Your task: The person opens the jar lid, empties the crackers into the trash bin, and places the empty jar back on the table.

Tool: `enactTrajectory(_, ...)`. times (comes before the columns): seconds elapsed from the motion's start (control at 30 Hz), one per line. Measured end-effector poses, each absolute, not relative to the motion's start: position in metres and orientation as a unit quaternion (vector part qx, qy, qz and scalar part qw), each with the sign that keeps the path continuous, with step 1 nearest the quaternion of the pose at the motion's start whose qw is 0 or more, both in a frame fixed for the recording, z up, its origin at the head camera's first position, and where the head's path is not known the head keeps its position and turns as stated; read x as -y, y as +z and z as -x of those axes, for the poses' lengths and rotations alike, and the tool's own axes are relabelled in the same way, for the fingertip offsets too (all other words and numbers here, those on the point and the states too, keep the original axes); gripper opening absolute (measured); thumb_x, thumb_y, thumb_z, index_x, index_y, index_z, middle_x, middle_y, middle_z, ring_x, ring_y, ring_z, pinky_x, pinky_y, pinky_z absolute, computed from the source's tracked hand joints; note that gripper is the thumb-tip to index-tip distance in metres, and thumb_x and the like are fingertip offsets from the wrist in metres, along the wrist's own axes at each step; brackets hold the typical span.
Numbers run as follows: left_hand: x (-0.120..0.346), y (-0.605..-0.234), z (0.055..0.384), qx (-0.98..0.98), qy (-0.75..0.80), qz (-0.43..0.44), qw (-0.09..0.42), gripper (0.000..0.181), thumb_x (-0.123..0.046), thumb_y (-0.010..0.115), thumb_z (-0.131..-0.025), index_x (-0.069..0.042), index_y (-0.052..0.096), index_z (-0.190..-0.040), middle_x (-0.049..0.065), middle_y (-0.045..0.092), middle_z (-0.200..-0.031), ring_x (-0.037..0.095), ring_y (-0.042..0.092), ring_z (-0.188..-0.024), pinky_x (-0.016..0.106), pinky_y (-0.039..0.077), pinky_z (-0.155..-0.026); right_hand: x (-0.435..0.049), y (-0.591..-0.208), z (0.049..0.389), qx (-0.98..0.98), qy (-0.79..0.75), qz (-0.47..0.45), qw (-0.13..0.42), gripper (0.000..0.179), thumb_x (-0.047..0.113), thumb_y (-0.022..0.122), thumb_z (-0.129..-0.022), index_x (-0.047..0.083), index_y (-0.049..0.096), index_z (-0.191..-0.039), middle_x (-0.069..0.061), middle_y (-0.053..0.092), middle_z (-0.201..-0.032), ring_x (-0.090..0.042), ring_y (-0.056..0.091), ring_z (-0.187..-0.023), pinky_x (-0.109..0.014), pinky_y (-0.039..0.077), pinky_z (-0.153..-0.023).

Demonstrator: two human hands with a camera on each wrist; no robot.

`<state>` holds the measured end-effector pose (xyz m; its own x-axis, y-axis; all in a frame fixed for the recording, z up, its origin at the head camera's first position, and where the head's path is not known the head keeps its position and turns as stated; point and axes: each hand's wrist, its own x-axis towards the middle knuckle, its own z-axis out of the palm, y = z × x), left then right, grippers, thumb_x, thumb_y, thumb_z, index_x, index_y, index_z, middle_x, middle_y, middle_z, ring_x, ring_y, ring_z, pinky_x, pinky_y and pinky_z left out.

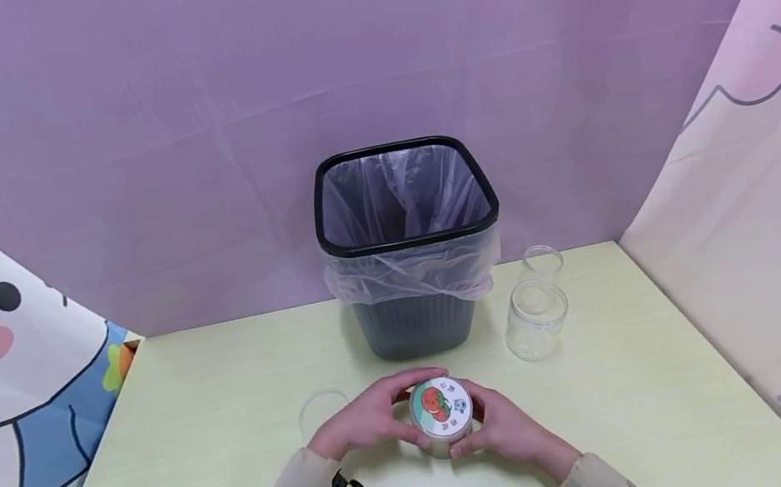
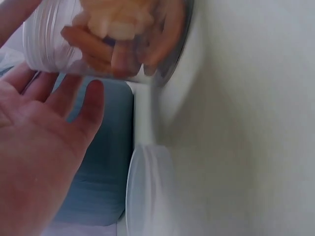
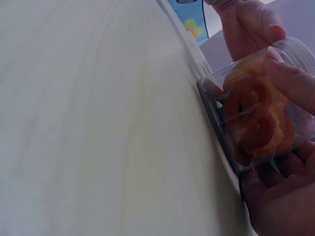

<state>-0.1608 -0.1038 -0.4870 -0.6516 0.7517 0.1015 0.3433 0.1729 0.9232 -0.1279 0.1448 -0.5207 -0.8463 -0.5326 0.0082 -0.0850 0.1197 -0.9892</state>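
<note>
A clear round jar (image 1: 438, 445) with orange-brown, ring-shaped snacks (image 3: 256, 113) stands upright on the table. Its round top bears a green-and-white sticker (image 1: 441, 407) with red fruit pictures. From the left, my left hand (image 1: 374, 416) holds the jar between thumb and fingers. My right hand (image 1: 504, 426) grips the opposite side, its thumb at the front. In the left wrist view, ridges ring the upper end of the jar, and its base is dark. A clear round lid (image 2: 150, 191) lies on the table beside my left wrist.
Behind the hands stands a grey bin (image 1: 414, 328) with a black rim and a translucent liner. To its right are a clear jar (image 1: 536, 331) and, behind that, a smaller clear round piece (image 1: 543, 263). Purple cloth (image 1: 193, 138) backs the table (image 1: 198, 424); printed cloths flank it.
</note>
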Motion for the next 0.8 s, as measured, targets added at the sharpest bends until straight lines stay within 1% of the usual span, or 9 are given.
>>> enactTrajectory(0.13,0.102,-0.488,0.151,-0.751,0.536,-0.347,0.168,0.086,-0.018,0.089,-0.073,-0.02,0.048,-0.148,-0.008,0.051,-0.145,0.016,0.046,-0.132,0.041,0.039,-0.107,-0.144,-0.521,0.128,-0.724,-0.631,0.213,0.178,0.088,0.005,0.09,-0.069,0.009,0.047,-0.145,-0.005,0.056,-0.137,-0.023,0.05,-0.129,-0.023,0.037,-0.106)
enactTrajectory(0.33,0.097,-0.494,0.138,-0.766,0.551,-0.305,0.131,0.087,-0.021,0.09,-0.072,-0.02,0.048,-0.148,-0.008,0.048,-0.147,0.017,0.045,-0.133,0.045,0.04,-0.105,-0.144,-0.522,0.127,-0.723,-0.632,0.215,0.178,0.088,0.006,0.09,-0.069,0.01,0.047,-0.146,-0.005,0.056,-0.138,-0.021,0.05,-0.13,-0.023,0.036,-0.106)
enactTrajectory(0.43,0.094,-0.497,0.131,-0.775,0.552,-0.292,0.101,0.088,-0.022,0.09,-0.072,-0.017,0.047,-0.148,-0.005,0.048,-0.148,0.019,0.046,-0.133,0.044,0.041,-0.103,-0.144,-0.522,0.127,-0.721,-0.634,0.217,0.178,0.088,0.007,0.09,-0.069,0.009,0.047,-0.146,-0.005,0.056,-0.138,-0.02,0.05,-0.13,-0.023,0.036,-0.107)
enactTrajectory(0.57,0.088,-0.497,0.121,-0.787,0.552,-0.269,0.059,0.089,-0.023,0.091,-0.07,-0.013,0.048,-0.147,0.0,0.05,-0.145,0.021,0.049,-0.129,0.041,0.044,-0.101,-0.145,-0.522,0.126,-0.717,-0.637,0.222,0.178,0.087,0.008,0.09,-0.07,0.008,0.047,-0.146,-0.007,0.056,-0.138,-0.021,0.05,-0.129,-0.023,0.037,-0.106)
enactTrajectory(0.63,0.084,-0.496,0.115,-0.796,0.55,-0.249,0.037,0.09,-0.023,0.092,-0.069,-0.012,0.048,-0.146,0.0,0.051,-0.144,0.021,0.05,-0.127,0.04,0.045,-0.099,-0.145,-0.523,0.126,-0.717,-0.637,0.221,0.177,0.087,0.008,0.09,-0.07,0.008,0.047,-0.145,-0.007,0.056,-0.138,-0.022,0.05,-0.129,-0.023,0.038,-0.106)
enactTrajectory(0.8,0.072,-0.495,0.1,-0.822,0.538,-0.186,-0.023,0.092,-0.031,0.094,-0.065,-0.01,0.05,-0.144,-0.001,0.052,-0.142,0.02,0.051,-0.125,0.04,0.048,-0.093,-0.145,-0.523,0.127,-0.721,-0.635,0.218,0.172,0.085,0.009,0.09,-0.07,0.008,0.048,-0.145,-0.006,0.056,-0.137,-0.023,0.05,-0.129,-0.024,0.038,-0.106)
